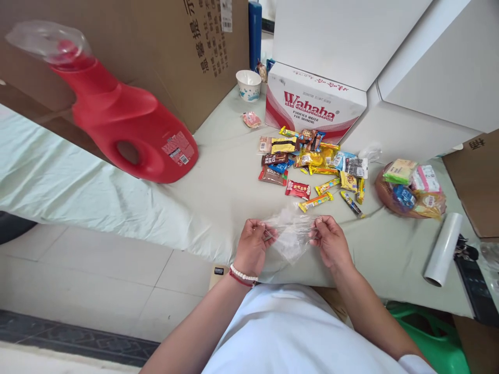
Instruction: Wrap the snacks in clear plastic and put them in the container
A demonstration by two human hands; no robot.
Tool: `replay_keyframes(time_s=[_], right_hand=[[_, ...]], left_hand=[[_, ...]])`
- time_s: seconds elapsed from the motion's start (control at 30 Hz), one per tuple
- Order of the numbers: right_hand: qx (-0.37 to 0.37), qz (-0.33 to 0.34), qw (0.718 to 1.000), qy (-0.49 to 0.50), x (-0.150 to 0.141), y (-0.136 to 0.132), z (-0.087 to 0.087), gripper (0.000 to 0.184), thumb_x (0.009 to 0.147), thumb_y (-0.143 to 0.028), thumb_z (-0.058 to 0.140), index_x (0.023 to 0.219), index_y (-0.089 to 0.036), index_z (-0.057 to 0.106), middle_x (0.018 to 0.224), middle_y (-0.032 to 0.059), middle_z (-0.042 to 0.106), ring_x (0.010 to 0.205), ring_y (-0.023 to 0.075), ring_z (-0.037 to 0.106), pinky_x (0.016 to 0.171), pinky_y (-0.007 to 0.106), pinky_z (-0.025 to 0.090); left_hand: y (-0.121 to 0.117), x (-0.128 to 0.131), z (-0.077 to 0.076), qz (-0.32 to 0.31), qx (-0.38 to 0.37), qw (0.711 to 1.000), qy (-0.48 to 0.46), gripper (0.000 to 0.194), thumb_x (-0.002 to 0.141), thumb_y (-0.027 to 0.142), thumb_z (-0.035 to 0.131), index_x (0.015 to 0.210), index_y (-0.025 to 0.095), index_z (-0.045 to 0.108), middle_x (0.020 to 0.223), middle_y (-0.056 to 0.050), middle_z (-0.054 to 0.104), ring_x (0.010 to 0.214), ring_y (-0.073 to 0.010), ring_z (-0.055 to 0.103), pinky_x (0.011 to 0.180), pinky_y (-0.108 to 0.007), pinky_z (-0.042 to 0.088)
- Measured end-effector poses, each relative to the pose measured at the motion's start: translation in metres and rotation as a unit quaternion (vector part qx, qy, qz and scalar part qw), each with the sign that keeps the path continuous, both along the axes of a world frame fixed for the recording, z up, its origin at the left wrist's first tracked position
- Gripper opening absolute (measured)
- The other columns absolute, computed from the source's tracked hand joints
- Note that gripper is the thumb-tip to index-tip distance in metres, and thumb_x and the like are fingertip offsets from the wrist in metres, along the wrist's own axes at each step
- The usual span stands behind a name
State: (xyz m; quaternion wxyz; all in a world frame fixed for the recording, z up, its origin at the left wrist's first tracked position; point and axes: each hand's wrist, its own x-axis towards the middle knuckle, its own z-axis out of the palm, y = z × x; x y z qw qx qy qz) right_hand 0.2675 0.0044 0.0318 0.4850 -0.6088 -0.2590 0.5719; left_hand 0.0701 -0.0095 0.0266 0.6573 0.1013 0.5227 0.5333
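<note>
Stretched between my two hands is a clear plastic bag (292, 236), held just above the near edge of the table. My left hand (255, 241) pinches its left side, and a white bead bracelet and a red cord circle that wrist. With thumb and fingers closed, my right hand (329, 239) grips the opposite side. Just beyond the bag lies a loose heap of wrapped snacks (312, 156). Closest to my hands are a red packet (298, 189) and a yellow stick-shaped packet (315, 201).
A red jug (144, 130) stands at left before a large cardboard box (163, 52). Behind the snacks are a Wahaha carton (315, 101) and a paper cup (248, 85). Rightward are a brown bowl (384, 189) of packets and a plastic film roll (443, 249).
</note>
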Motion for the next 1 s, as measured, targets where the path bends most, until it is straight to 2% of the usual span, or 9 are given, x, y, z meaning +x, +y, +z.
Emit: replay_keyframes(time_s=[0.1, 0.27, 0.47, 0.53, 0.63, 0.7, 0.77, 0.87, 1.0], right_hand=[[-0.022, -0.03, 0.999, 0.025, 0.007, 0.002, -0.002, 0.051, 0.061, -0.053, 0.091, 0.082, -0.023, 0.055, 0.066, -0.0067, 0.055, 0.047, 0.0053, 0.045, 0.036, 0.015, 0.035], [-0.051, 0.015, 0.997, 0.05, 0.03, 0.011, 0.003, 0.053, 0.054, -0.046, 0.095, 0.082, -0.02, 0.057, 0.06, -0.0088, 0.053, 0.04, 0.0009, 0.032, 0.034, 0.012, 0.021], [-0.032, 0.037, 0.998, -0.029, 0.046, 0.014, 0.002, 0.05, 0.058, -0.051, 0.091, 0.08, -0.02, 0.059, 0.056, -0.0091, 0.049, 0.041, 0.0025, 0.029, 0.037, 0.016, 0.018], [-0.018, 0.053, 0.995, -0.08, 0.046, 0.012, -0.001, 0.046, 0.065, -0.054, 0.086, 0.081, -0.02, 0.06, 0.056, -0.0085, 0.048, 0.043, 0.0041, 0.03, 0.039, 0.018, 0.019], [0.012, 0.085, 0.985, -0.153, 0.044, 0.011, -0.006, 0.04, 0.074, -0.055, 0.079, 0.083, -0.02, 0.063, 0.059, -0.0072, 0.047, 0.05, 0.0072, 0.035, 0.045, 0.02, 0.026], [0.037, 0.101, 0.975, -0.194, 0.042, 0.011, -0.008, 0.035, 0.076, -0.053, 0.076, 0.084, -0.02, 0.064, 0.065, -0.0049, 0.052, 0.058, 0.0098, 0.042, 0.051, 0.022, 0.036], [0.055, 0.103, 0.971, -0.208, 0.038, 0.013, -0.008, 0.033, 0.078, -0.052, 0.072, 0.085, -0.021, 0.063, 0.076, -0.002, 0.058, 0.067, 0.0125, 0.05, 0.06, 0.024, 0.045], [0.038, 0.069, 0.983, -0.166, 0.033, 0.015, -0.003, 0.036, 0.079, -0.056, 0.069, 0.09, -0.024, 0.057, 0.092, 0.0008, 0.065, 0.071, 0.0147, 0.059, 0.059, 0.027, 0.051], [-0.011, 0.052, 0.99, -0.13, 0.039, 0.012, 0.0, 0.04, 0.076, -0.055, 0.071, 0.094, -0.025, 0.053, 0.075, -0.0039, 0.062, 0.048, 0.0112, 0.049, 0.041, 0.023, 0.037]], left_hand=[[0.006, -0.007, 0.001, 0.023, -0.014, 0.999, 0.028, 0.032, 0.072, 0.031, 0.071, 0.087, 0.024, 0.044, 0.066, 0.01, 0.051, 0.051, -0.0058, 0.048, 0.05, -0.019, 0.039], [0.015, -0.031, 0.006, -0.055, -0.015, 0.995, 0.087, 0.027, 0.074, 0.035, 0.069, 0.084, 0.023, 0.046, 0.06, 0.012, 0.042, 0.042, -0.0038, 0.031, 0.041, -0.018, 0.021], [0.018, -0.056, 0.003, -0.085, -0.015, 0.971, 0.222, 0.022, 0.084, 0.042, 0.06, 0.082, 0.023, 0.05, 0.059, 0.009, 0.039, 0.046, -0.0084, 0.034, 0.045, -0.021, 0.028], [0.013, -0.061, 0.004, -0.048, 0.022, 0.921, 0.386, 0.023, 0.085, 0.043, 0.061, 0.089, 0.022, 0.053, 0.07, 0.005, 0.051, 0.057, -0.0126, 0.048, 0.055, -0.026, 0.042], [-0.001, -0.061, 0.01, 0.024, 0.17, 0.741, 0.649, 0.021, 0.085, 0.03, 0.062, 0.102, 0.019, 0.058, 0.099, -0.009, 0.064, 0.091, -0.0222, 0.061, 0.084, -0.04, 0.05], [-0.006, -0.054, 0.012, -0.046, 0.315, 0.622, 0.715, 0.015, 0.087, 0.019, 0.058, 0.101, 0.02, 0.063, 0.104, -0.011, 0.067, 0.104, -0.0249, 0.062, 0.094, -0.043, 0.047], [-0.003, -0.047, 0.009, -0.174, 0.399, 0.55, 0.713, 0.021, 0.089, 0.012, 0.052, 0.099, 0.022, 0.067, 0.106, -0.009, 0.071, 0.111, -0.0248, 0.063, 0.096, -0.042, 0.047], [0.016, -0.041, -0.009, -0.291, 0.346, 0.541, 0.709, 0.032, 0.093, 0.019, 0.051, 0.12, 0.019, 0.067, 0.132, -0.014, 0.067, 0.127, -0.0283, 0.059, 0.103, -0.046, 0.048], [0.033, -0.051, -0.031, -0.357, 0.275, 0.533, 0.716, 0.063, 0.096, 0.044, 0.053, 0.151, 0.015, 0.046, 0.159, -0.02, 0.046, 0.148, -0.0339, 0.042, 0.122, -0.06, 0.028]])
